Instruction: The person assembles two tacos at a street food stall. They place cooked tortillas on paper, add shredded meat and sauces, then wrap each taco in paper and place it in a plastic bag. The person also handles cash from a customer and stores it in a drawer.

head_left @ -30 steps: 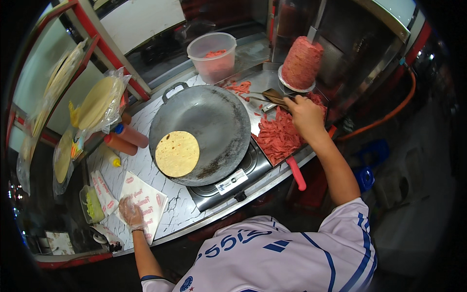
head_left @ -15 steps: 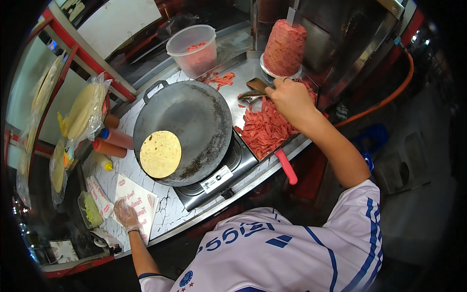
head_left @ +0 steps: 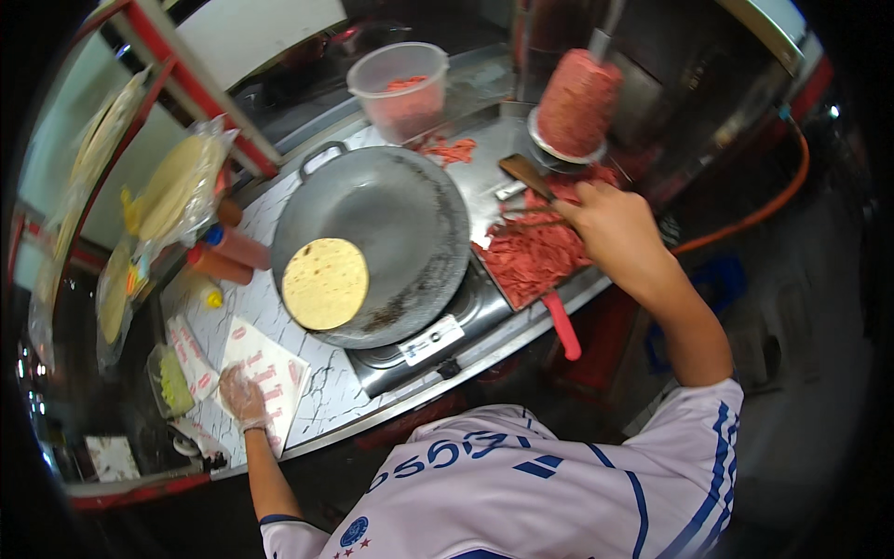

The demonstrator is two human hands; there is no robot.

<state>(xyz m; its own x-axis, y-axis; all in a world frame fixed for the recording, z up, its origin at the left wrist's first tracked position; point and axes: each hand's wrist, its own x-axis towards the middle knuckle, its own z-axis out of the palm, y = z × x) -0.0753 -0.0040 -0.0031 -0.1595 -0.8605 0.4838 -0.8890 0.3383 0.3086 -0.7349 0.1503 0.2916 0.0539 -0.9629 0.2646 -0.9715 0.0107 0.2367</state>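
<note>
Tong-like utensil (head_left: 524, 171) in the right hand (head_left: 610, 224) looks brown at one tip — reddish-pink shaved meat (head_left: 535, 263) right below that grip. Off to its left, dark grey griddle (head_left: 400, 210), pale yellow tortilla (head_left: 326, 284) with brown flecks, then white countertop (head_left: 326, 396) — dark marble-style veins.

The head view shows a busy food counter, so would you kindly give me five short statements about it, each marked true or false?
1. The left hand is bare. False: it wears a clear glove.
2. The left hand rests on white printed paper. True.
3. The round flatbread lies in the gray pan. True.
4. The right hand is above the gray pan. False: it is at the sliced meat, holding a utensil.
5. The translucent tub has red pieces in it. True.
</note>
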